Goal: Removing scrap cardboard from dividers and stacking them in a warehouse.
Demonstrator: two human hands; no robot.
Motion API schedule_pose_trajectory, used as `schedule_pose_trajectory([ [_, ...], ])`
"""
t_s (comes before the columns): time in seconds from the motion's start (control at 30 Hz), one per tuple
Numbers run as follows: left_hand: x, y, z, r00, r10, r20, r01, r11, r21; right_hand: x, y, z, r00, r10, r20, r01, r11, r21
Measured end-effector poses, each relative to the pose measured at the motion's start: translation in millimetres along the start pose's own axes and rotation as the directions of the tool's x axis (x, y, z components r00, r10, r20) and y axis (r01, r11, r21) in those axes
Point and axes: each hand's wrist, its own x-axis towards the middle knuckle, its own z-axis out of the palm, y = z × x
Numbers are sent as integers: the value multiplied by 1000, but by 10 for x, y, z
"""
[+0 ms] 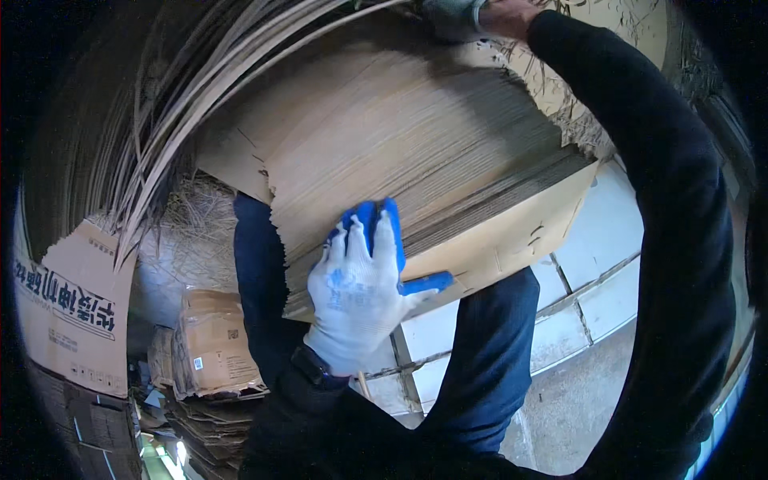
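The left hand point(358, 292), in a white knit glove with blue-coated palm and fingertips, lies low in the middle of the frame. Its fingers are spread flat over the near edge of a thick stack of flattened cardboard sheets point(416, 136), fingertips curled onto the top sheet and thumb pointing right along the lower edge; the grip is open-handed, pressing rather than clamped around anything. A dark watch band shows at its wrist.

The stack fills the centre and upper part of the frame, tilted, with its layered edges showing along the right side. Its lower part rests across the person's dark blue trouser legs point(488, 360).

The right arm, in a black sleeve, arcs up the right side of the frame to the top edge. There the right hand point(472, 16), gloved in grey, meets the far edge of the stack; whether its grip is closed on the cardboard I cannot tell, as the frame cuts it off.

Long pale strips of strapping point(160, 136) fan out at the upper left. A printed cardboard box point(72, 312) stands at the left edge, with crumpled brown paper bags point(212, 344) beside it at lower left. Pale floor tiles point(592, 280) lie at the right.
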Motion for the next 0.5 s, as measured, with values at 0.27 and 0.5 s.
schedule_pose_trajectory([
  [0.27,40,-39,47,994,59,-88,-60,998,-6,-128,258,46,997,-56,-50,50,992,-114],
  [0.5,40,-53,40,996,41,-73,-41,999,-8,-193,458,149,993,-76,-91,64,989,-134],
])
